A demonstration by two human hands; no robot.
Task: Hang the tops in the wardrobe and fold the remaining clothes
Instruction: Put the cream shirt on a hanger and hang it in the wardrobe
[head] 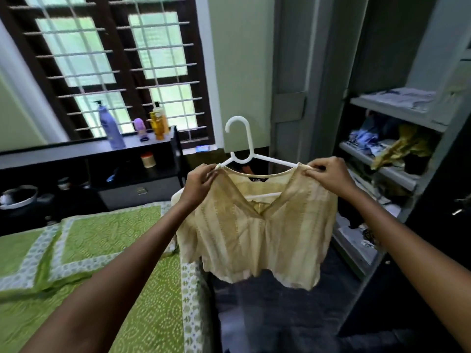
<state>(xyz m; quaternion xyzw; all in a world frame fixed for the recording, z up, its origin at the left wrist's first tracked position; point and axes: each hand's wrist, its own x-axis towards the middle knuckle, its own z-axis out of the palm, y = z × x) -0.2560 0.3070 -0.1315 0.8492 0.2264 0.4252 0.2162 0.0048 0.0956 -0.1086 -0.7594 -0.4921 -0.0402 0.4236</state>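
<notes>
- Holding a cream top [257, 233] up in the air, both hands are raised in front of the person, over the gap between the bed and the wardrobe.
- The left hand [200, 183] pinches the top's left shoulder, fingers curled round the fabric at the end of the hanger arm.
- The right hand [328, 175] pinches the right shoulder in the same way, thumb and fingers closed on the fabric.
- A white hanger [244, 151] sits inside the neckline; its hook stands upright between the two hands and above them, and its lower bar shows through the neck opening.
- The top hangs flat below the hands, front facing the person, a dark label at the back of the neck.
- Left of the left hand: a bed [84, 250] with a green patterned cover.
- Right of the right hand: open wardrobe shelves [397, 113] carrying loose clothes.
- Beyond the left hand: bottles [110, 128] on a dark ledge under a barred window.
</notes>
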